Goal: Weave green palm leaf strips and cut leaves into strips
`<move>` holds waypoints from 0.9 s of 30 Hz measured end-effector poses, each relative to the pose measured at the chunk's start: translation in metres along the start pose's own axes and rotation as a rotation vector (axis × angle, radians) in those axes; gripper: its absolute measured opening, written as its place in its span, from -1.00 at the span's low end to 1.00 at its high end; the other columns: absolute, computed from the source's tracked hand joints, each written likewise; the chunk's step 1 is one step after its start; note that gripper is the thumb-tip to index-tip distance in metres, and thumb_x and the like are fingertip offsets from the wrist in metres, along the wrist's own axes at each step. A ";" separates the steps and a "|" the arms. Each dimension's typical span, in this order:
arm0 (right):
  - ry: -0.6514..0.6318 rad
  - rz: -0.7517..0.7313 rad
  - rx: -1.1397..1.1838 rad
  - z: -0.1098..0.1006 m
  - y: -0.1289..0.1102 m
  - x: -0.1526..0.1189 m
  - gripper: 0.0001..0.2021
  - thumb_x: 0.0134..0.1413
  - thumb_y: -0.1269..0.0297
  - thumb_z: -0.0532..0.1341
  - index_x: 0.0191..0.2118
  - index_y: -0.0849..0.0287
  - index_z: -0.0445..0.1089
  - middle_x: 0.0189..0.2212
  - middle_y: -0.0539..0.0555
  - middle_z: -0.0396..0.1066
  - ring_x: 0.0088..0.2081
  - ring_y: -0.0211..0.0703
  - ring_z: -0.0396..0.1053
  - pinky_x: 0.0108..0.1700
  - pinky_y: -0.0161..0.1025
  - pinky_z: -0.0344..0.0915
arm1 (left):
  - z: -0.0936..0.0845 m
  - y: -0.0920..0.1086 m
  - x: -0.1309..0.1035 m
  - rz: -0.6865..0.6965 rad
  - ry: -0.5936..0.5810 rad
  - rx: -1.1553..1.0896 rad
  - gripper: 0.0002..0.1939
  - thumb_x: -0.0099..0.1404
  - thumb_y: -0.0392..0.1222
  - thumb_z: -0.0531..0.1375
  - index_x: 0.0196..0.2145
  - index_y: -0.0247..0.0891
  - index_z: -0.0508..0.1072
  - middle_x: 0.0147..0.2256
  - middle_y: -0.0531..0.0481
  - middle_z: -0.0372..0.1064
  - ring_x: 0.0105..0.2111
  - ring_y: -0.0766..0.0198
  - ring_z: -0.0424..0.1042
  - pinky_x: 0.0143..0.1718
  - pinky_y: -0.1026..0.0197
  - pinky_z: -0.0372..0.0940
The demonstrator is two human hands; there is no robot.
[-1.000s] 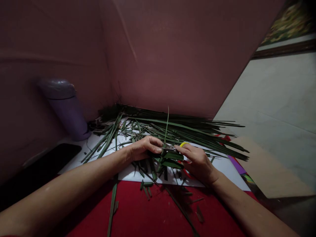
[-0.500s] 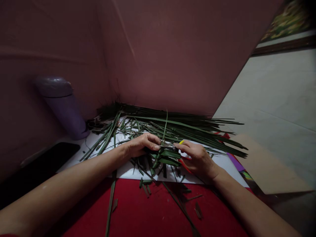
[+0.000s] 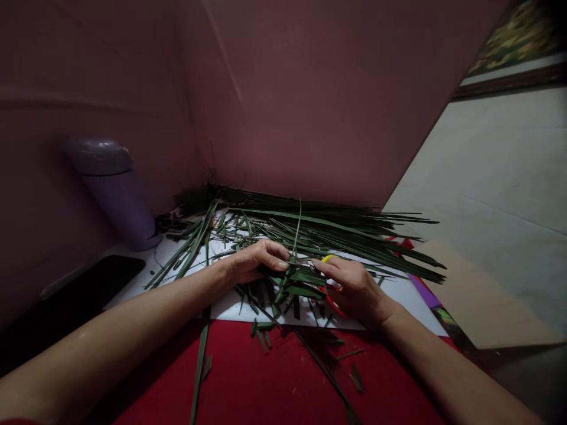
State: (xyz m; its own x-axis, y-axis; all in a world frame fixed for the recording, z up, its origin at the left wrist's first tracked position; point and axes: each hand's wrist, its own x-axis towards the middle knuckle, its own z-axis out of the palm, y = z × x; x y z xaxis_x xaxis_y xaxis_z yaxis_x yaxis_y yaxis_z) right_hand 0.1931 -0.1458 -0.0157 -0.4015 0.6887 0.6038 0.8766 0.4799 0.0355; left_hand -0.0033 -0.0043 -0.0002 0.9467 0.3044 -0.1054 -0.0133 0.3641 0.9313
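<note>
Between thumb and fingers, my left hand (image 3: 262, 260) grips a folded green leaf piece (image 3: 305, 276). Short broad ends stick out of it to the right, and one thin strip rises from its top. My right hand (image 3: 357, 286) is closed on a pair of scissors (image 3: 328, 258) with yellow and red handles. Their blades point left across the upper part of the leaf piece, close to my left fingertips. Whether the blades are fully closed is too small to tell. My left palm and lower fingers are hidden.
A pile of long green leaves (image 3: 354, 221) lies along the pink wall. Leaf scraps cover the white paper (image 3: 390, 301) and the red surface (image 3: 257, 383). A purple bottle (image 3: 117, 198) and a dark phone-like slab (image 3: 101, 277) are on the left; cardboard (image 3: 487, 307) is at right.
My right hand has shifted the scissors slightly, so more of the yellow handle shows and the handles sit wider apart. My left hand and the leaf piece stay almost in place.
</note>
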 end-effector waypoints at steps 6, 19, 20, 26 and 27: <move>0.021 0.007 0.082 0.002 -0.001 -0.001 -0.63 0.02 0.40 0.08 0.01 0.18 0.23 -0.46 0.07 0.35 -0.48 -0.21 0.29 -0.46 -0.27 0.23 | 0.000 0.001 0.000 0.004 -0.010 0.012 -0.79 -0.18 -0.34 0.32 -0.48 -0.42 0.48 -0.57 -0.01 0.39 -0.60 0.40 0.31 -0.52 0.31 0.21; 0.053 0.028 0.093 0.006 0.000 -0.003 -0.66 0.03 0.37 0.12 -0.02 0.21 0.28 -0.48 0.07 0.39 -0.48 -0.23 0.32 -0.45 -0.31 0.25 | 0.000 0.000 0.000 0.013 0.005 -0.032 -0.80 -0.19 -0.37 0.31 -0.48 -0.43 0.48 -0.56 -0.04 0.42 -0.60 0.36 0.36 -0.53 0.31 0.24; 0.053 0.031 0.106 0.007 0.000 -0.003 -0.66 0.03 0.38 0.12 -0.03 0.20 0.29 -0.47 0.07 0.40 -0.46 -0.23 0.34 -0.43 -0.31 0.27 | 0.000 0.000 0.000 0.012 0.005 -0.030 -0.79 -0.18 -0.38 0.31 -0.48 -0.43 0.48 -0.56 -0.04 0.42 -0.59 0.35 0.36 -0.53 0.31 0.25; 0.055 0.046 0.138 0.009 -0.001 -0.004 -0.66 0.01 0.42 0.13 -0.04 0.17 0.30 -0.41 0.09 0.44 -0.40 -0.20 0.40 -0.37 -0.29 0.33 | 0.000 0.001 0.000 0.013 0.010 -0.027 -0.80 -0.19 -0.38 0.30 -0.48 -0.42 0.48 -0.56 -0.04 0.42 -0.60 0.36 0.36 -0.53 0.31 0.25; 0.061 0.041 0.137 0.009 -0.001 -0.004 -0.66 0.01 0.42 0.13 -0.03 0.17 0.29 -0.40 0.09 0.45 -0.40 -0.20 0.40 -0.37 -0.28 0.33 | 0.001 0.001 0.000 0.014 0.011 -0.028 -0.80 -0.19 -0.39 0.30 -0.48 -0.42 0.48 -0.57 -0.03 0.42 -0.60 0.36 0.36 -0.53 0.31 0.25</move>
State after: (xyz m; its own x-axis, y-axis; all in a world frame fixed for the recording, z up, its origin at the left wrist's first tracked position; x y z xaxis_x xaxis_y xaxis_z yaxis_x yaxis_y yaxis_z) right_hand 0.1918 -0.1438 -0.0251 -0.3457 0.6771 0.6496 0.8458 0.5247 -0.0968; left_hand -0.0029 -0.0044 0.0007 0.9428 0.3192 -0.0961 -0.0360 0.3841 0.9226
